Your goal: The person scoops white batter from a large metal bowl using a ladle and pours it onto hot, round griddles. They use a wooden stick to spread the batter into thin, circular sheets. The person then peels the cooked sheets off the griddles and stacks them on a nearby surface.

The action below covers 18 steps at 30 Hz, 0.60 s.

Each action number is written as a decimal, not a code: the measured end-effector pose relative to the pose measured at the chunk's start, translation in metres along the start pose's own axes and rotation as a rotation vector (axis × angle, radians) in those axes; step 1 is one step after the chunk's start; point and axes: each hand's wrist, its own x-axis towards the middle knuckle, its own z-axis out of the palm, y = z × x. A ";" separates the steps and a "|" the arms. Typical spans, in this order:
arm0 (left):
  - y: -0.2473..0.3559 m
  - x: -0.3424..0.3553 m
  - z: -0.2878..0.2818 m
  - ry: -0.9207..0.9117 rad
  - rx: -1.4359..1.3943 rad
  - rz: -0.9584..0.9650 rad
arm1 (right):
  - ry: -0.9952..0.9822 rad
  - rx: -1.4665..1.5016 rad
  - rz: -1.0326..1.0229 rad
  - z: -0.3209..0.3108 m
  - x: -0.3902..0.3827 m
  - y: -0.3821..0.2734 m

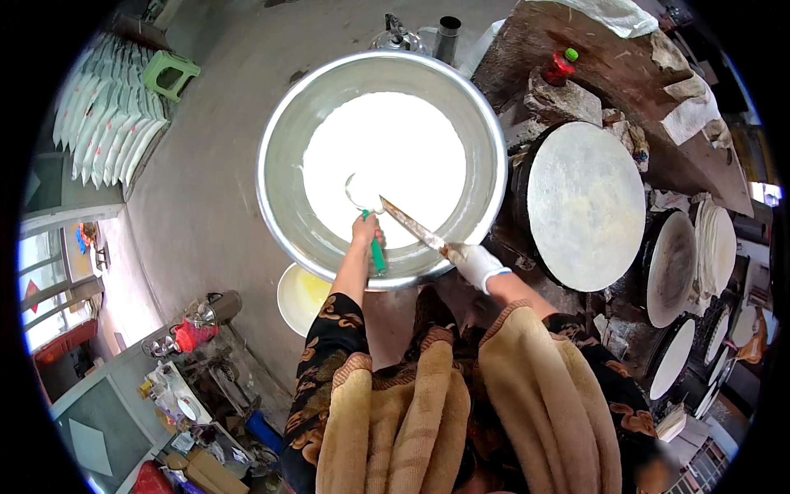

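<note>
A large metal basin (281,165) holds bright white liquid or batter (387,148). Over its near side, my bare left hand (364,229) is wrapped round the green handle of a ladle (378,253), whose bowl sits at the white surface. My right hand (476,265), in a white glove, grips the end of a long, flat, brownish blade-like stick (415,228). That stick slants across the basin's near right, its tip close beside the ladle bowl. Whether the two tools touch, I cannot tell.
A pale bowl (290,306) with yellowish contents stands below the basin's left edge. Round griddles (586,206) line the right, with stacked flat sheets (714,251) among them. A kettle (398,37) is behind the basin. Far left are piled white sacks (107,132) and a green stool (170,76).
</note>
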 end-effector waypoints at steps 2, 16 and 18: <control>0.002 -0.009 0.017 -0.105 -0.113 -0.043 | -0.005 0.147 0.042 0.006 -0.016 0.002; 0.339 -0.336 0.078 -0.405 0.014 0.681 | 0.029 0.876 -0.584 -0.102 -0.170 -0.120; 0.382 -0.372 0.075 -0.445 0.086 0.720 | 0.015 0.894 -0.661 -0.133 -0.190 -0.127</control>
